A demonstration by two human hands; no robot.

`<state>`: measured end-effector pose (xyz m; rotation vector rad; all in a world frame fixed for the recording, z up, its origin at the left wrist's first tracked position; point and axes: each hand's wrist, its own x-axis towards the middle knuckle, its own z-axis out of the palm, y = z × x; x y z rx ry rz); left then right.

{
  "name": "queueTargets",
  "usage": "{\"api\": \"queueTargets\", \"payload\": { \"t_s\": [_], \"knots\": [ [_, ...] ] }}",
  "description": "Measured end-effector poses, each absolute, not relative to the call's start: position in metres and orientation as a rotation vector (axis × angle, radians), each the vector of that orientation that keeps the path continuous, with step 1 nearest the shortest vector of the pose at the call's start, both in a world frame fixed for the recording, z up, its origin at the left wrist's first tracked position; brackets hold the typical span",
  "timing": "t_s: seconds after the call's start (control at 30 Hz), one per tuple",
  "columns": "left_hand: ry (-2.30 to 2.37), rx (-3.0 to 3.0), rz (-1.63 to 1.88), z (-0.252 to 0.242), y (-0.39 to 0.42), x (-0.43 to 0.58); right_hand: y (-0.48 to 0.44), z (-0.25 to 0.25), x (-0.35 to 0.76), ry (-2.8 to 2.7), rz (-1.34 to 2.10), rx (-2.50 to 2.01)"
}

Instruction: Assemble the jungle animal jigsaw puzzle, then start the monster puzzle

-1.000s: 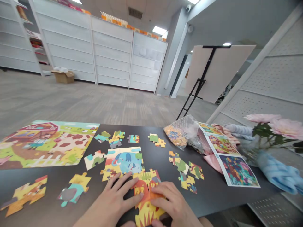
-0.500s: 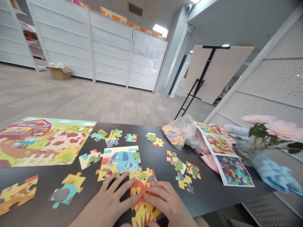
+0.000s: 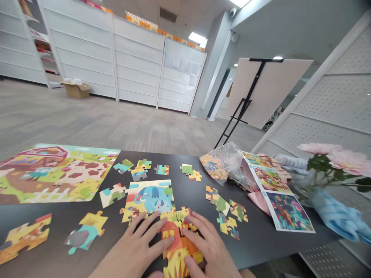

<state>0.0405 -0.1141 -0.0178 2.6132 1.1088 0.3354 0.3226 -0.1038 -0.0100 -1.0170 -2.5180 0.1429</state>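
Note:
My left hand [image 3: 139,243] lies with its fingers spread over the lower edge of the joined elephant puzzle section [image 3: 155,195] and the left side of the lion section [image 3: 171,235]. Opposite it, my right hand [image 3: 210,243] grips an orange and yellow puzzle piece [image 3: 193,247] between thumb and fingers. A dark crooked gap separates the upper part of that piece from the lion section. The hand covers much of the piece's right side. Left of my hands lie a hippo-like piece pair [image 3: 85,233] and a yellow giraffe-like section [image 3: 26,237].
A finished farm puzzle [image 3: 58,173] lies on the black table [image 3: 185,193] at left. Loose pieces [image 3: 140,170] are scattered behind and at right [image 3: 227,226]. A clear bag of pieces [image 3: 217,166], a picture sheet [image 3: 290,210], blue cloth [image 3: 342,212] and pink flowers [image 3: 348,158] stand at right.
My right fingers have shifted and spread slightly, the thumb now showing on the piece. A gap has opened between that piece and the lion section. My left hand stays nearly in place.

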Motion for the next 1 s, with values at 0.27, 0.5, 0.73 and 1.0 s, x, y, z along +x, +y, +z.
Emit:
{"api": "queueTargets", "payload": {
  "t_s": [0.27, 0.5, 0.73, 1.0],
  "knots": [
    [1.100, 2.617, 0.388, -0.027, -0.114, 0.039, -0.102, -0.005, 0.319, -2.604, 0.142, -0.998],
    [1.091, 2.626, 0.322, -0.014, -0.116, 0.040, -0.104, -0.004, 0.318, -2.511, 0.160, -1.014],
    [1.156, 2.548, 0.163, 0.027, -0.119, 0.049, -0.106, 0.002, 0.313, -2.503, 0.195, -1.095],
    [1.185, 2.452, 0.170, 0.032, -0.124, 0.049, -0.109, 0.026, 0.299, -2.522, 0.428, -1.301]
  ]
}}
